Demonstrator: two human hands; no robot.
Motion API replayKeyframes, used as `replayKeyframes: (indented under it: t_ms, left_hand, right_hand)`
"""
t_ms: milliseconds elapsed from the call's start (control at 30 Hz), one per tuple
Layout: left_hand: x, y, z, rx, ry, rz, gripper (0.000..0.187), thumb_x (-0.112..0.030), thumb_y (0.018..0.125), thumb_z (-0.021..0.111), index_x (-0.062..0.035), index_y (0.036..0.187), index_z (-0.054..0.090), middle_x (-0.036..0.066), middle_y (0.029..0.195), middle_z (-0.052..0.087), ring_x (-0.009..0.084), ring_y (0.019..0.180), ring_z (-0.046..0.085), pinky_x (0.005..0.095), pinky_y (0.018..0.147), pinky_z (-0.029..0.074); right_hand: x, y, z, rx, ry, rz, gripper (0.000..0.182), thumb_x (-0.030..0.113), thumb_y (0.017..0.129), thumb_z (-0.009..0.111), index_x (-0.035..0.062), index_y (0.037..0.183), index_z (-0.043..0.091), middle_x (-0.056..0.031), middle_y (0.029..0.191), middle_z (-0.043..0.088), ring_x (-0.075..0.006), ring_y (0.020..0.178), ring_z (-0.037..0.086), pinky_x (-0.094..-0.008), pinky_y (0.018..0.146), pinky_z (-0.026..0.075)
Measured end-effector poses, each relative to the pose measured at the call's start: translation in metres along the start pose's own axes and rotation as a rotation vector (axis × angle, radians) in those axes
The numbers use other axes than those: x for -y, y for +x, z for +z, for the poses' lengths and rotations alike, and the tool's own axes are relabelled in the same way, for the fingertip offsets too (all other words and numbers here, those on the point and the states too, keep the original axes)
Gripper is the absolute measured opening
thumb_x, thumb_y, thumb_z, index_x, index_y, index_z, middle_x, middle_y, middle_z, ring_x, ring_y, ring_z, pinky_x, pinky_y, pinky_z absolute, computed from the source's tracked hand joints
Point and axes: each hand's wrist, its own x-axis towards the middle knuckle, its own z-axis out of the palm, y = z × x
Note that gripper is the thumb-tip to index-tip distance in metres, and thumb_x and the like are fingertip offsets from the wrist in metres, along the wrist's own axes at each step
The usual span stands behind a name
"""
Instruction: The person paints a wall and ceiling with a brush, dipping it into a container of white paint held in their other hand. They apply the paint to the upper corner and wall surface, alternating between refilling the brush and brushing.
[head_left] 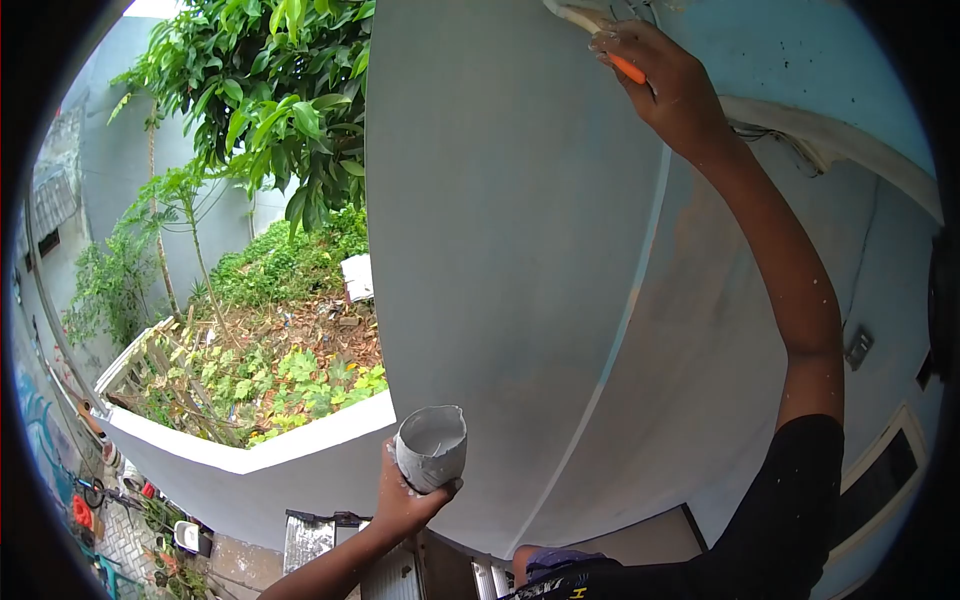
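Note:
My left hand (412, 503) is wrapped round a paint-smeared cup (433, 450) with grey-white paint in it, held low in front of the wall. Raised high at the top of the view, my right hand (655, 80) grips a paintbrush (582, 17) with an orange handle end showing below the fingers. The brush head is at the upper edge of the frame, close to the grey wall (500, 220); whether its bristles touch the wall cannot be made out. Paint specks dot both hands.
A pale vertical line (640, 270) runs down the wall. Cables (780, 138) hang under a ledge at the right, above a wall switch (859, 347). At left, a white-topped low wall (240, 460) borders plants and a tree (290, 100). Metal ladder parts (485, 580) show below.

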Motion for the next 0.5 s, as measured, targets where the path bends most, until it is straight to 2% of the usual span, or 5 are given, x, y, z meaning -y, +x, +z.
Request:
replayKeyframes:
  t_ms: [100, 167, 400, 467, 500]
  left_hand:
    - [0.001, 0.001, 0.0, 0.004, 0.002, -0.002, 0.088, -0.017, 0.077, 0.09, 0.0004, 0.141, 0.033, 0.017, 0.13, 0.056, 0.0235, 0.123, 0.059, 0.0391, 0.105, 0.049]
    - [-0.002, -0.001, 0.0, 0.004, 0.026, 0.003, 0.089, -0.017, 0.077, 0.09, 0.0005, 0.142, 0.032, 0.017, 0.131, 0.055, 0.0235, 0.123, 0.058, 0.0391, 0.106, 0.048]
    - [0.0, -0.001, -0.002, 0.034, 0.005, -0.014, 0.09, -0.017, 0.078, 0.089, 0.0012, 0.144, 0.03, 0.017, 0.134, 0.053, 0.0236, 0.125, 0.057, 0.0392, 0.107, 0.047]
    - [0.0, 0.0, -0.001, 0.029, -0.003, -0.02, 0.091, -0.017, 0.078, 0.089, 0.0013, 0.144, 0.03, 0.017, 0.134, 0.053, 0.0236, 0.125, 0.057, 0.0392, 0.107, 0.047]
    - [-0.002, 0.001, -0.001, 0.027, -0.006, -0.011, 0.09, -0.017, 0.078, 0.089, 0.0012, 0.144, 0.03, 0.017, 0.134, 0.053, 0.0235, 0.125, 0.057, 0.0391, 0.107, 0.047]
  right_hand:
    - [0.016, -0.019, 0.012, 0.129, 0.081, 0.106, 0.02, 0.009, 0.096, 0.073, 0.0112, 0.115, 0.074, -0.0053, 0.106, 0.071, -0.0246, 0.088, 0.072, -0.0345, 0.079, 0.061]
    - [0.041, -0.052, 0.026, 0.18, 0.033, 0.023, 0.018, 0.008, 0.093, 0.075, 0.0109, 0.111, 0.074, -0.0053, 0.103, 0.07, -0.0244, 0.086, 0.072, -0.0346, 0.077, 0.062]
    - [0.145, -0.143, 0.015, 0.298, 0.296, 0.073, 0.019, 0.01, 0.089, 0.08, 0.01, 0.106, 0.072, -0.0084, 0.096, 0.07, -0.0246, 0.084, 0.073, -0.0366, 0.07, 0.064]
    - [0.159, -0.158, 0.009, 0.512, 0.519, 0.091, 0.018, 0.01, 0.09, 0.08, 0.0099, 0.106, 0.071, -0.0077, 0.098, 0.071, -0.0246, 0.084, 0.073, -0.0367, 0.07, 0.063]
    - [0.158, -0.157, 0.007, 0.512, 0.518, 0.092, 0.018, 0.01, 0.09, 0.08, 0.0099, 0.106, 0.071, -0.0077, 0.098, 0.071, -0.0246, 0.084, 0.073, -0.0367, 0.07, 0.063]
